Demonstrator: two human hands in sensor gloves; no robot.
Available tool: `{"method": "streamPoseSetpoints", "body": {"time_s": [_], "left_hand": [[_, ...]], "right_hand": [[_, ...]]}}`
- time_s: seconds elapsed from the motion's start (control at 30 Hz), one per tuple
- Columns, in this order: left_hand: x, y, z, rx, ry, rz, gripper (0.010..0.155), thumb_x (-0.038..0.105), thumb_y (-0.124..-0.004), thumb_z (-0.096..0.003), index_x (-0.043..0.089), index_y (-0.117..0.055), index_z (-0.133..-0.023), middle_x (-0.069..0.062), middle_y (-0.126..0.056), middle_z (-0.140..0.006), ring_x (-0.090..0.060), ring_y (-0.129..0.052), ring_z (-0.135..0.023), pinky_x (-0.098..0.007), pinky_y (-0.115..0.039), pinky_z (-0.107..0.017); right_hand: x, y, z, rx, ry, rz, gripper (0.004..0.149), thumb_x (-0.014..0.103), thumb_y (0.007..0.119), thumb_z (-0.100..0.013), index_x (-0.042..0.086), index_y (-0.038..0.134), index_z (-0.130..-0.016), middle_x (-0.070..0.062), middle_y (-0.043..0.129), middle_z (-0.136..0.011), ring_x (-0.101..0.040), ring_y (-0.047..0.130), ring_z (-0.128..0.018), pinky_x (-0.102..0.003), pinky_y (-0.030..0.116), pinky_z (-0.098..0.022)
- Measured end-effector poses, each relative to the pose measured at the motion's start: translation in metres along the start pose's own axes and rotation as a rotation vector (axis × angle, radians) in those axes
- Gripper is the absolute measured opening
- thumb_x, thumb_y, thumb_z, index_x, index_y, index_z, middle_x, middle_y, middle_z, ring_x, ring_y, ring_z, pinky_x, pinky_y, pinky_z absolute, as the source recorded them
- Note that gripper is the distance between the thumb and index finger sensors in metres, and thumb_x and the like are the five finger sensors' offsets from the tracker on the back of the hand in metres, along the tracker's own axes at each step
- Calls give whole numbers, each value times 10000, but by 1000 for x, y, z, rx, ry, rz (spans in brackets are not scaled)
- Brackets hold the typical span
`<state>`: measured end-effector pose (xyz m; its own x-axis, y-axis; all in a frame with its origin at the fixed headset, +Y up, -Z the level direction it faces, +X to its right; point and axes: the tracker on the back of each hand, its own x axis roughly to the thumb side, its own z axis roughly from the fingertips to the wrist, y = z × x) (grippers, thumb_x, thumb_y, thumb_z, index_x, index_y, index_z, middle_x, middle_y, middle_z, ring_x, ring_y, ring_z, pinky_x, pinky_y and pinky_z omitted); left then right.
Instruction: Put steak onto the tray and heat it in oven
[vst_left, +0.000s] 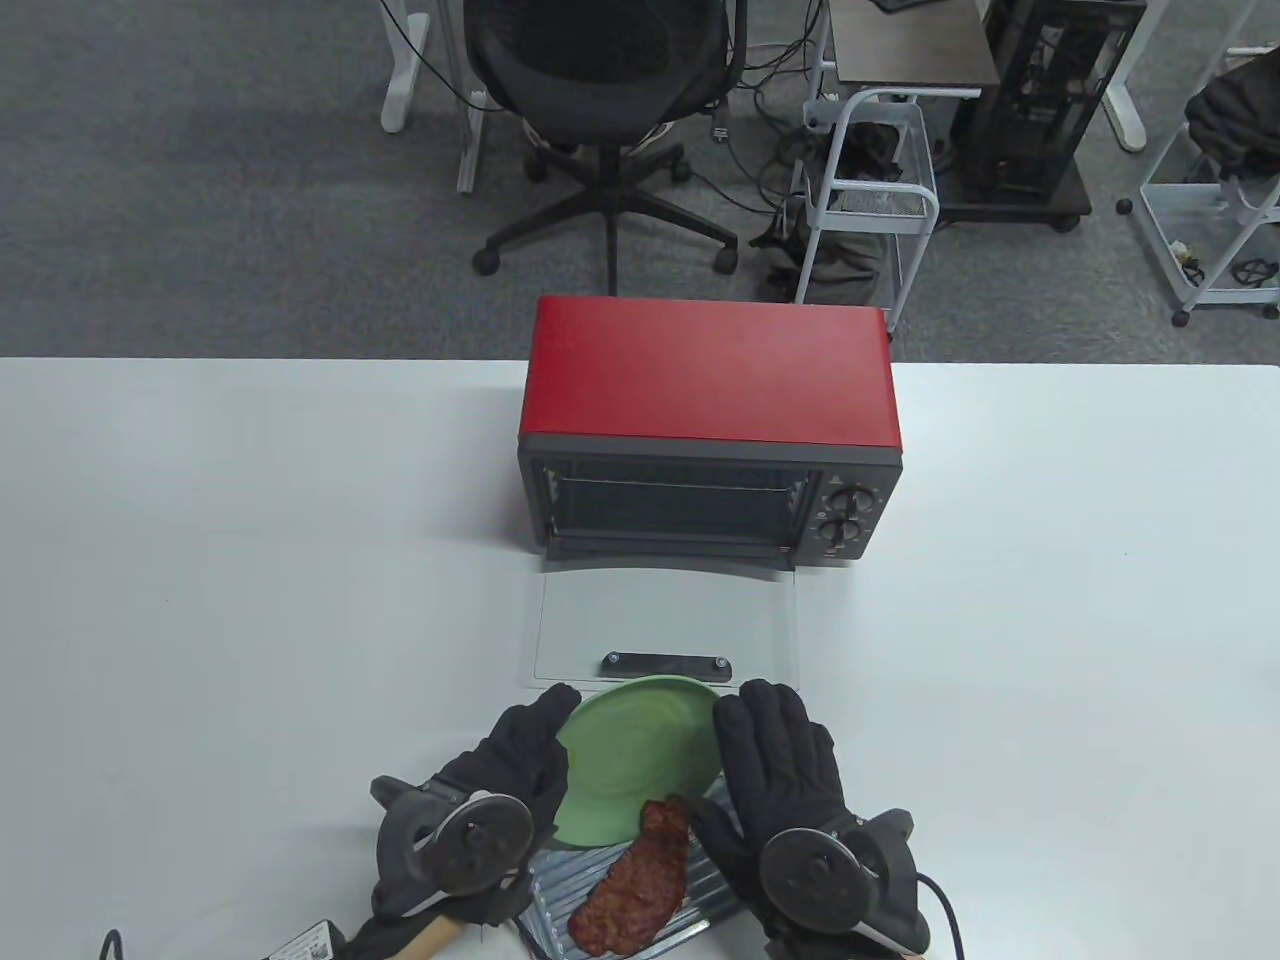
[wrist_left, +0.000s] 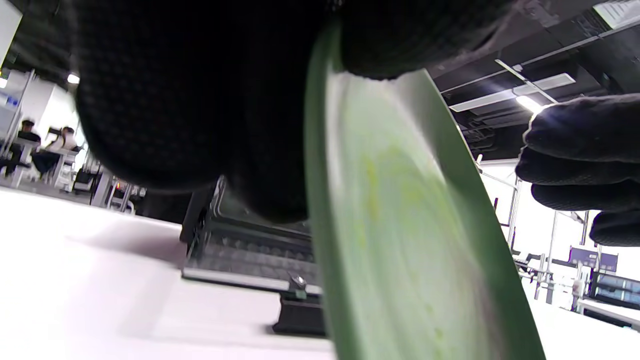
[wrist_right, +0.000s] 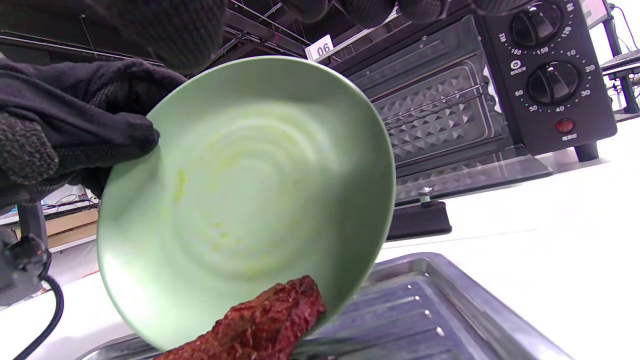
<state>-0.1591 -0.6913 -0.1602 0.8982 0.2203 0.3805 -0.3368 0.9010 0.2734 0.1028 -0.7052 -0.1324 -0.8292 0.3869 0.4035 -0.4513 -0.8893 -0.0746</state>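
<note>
The red oven (vst_left: 710, 400) stands mid-table with its glass door (vst_left: 660, 620) folded down flat. In front of it my left hand (vst_left: 530, 740) grips the left rim of a green plate (vst_left: 640, 750), which is tilted steeply toward me. A brown steak (vst_left: 635, 885) hangs off the plate's low edge and lies on the ribbed metal tray (vst_left: 712, 880) at the table's near edge. My right hand (vst_left: 770, 740) is open, fingers straight, beside the plate's right rim. The right wrist view shows the plate (wrist_right: 250, 175), steak (wrist_right: 265, 325) and tray (wrist_right: 425, 310) close up.
The oven's two knobs (wrist_right: 550, 80) are on its right front. The door handle (vst_left: 665, 664) lies just beyond the plate. A black cable (vst_left: 110, 940) runs at the near left edge. An office chair (vst_left: 600, 60) and carts stand past the table.
</note>
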Motion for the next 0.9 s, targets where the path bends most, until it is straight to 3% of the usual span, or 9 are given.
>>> {"method": "streamPoseSetpoints", "body": {"time_s": [0.3,0.5,0.73,0.9], "left_hand": [[-9,7,-15,22,29,-3,568,320,-821,-470,217,-669,-1008,-109,-957,-748,-176,-1161,-339,-405,-1032,-261],[-26,23,-24,22,124,106,566,314,-812,-476,222,-665,-1015,-106,-951,-764,-179,-1158,-352,-410,-1027,-274],[-89,40,-36,-40,389,347,560,295,-788,-486,220,-663,-1028,-112,-945,-789,-189,-1144,-369,-426,-1016,-295],[-147,36,-29,-36,619,535,554,289,-782,-488,208,-687,-1028,-134,-966,-766,-194,-1144,-358,-432,-1015,-289]], "right_hand": [[0,0,0,3,2,-4,859,517,680,-526,60,297,-1144,-260,305,-1173,-549,350,-1050,-722,430,-671],[-1,0,0,1,3,-6,859,517,681,-526,59,297,-1144,-260,307,-1173,-550,351,-1049,-721,431,-672],[-1,-1,0,4,6,-5,860,517,681,-526,60,296,-1144,-261,306,-1172,-551,352,-1048,-721,432,-671],[-1,0,-1,9,6,-5,858,517,680,-526,62,298,-1144,-260,307,-1173,-549,354,-1049,-720,432,-672]]}}
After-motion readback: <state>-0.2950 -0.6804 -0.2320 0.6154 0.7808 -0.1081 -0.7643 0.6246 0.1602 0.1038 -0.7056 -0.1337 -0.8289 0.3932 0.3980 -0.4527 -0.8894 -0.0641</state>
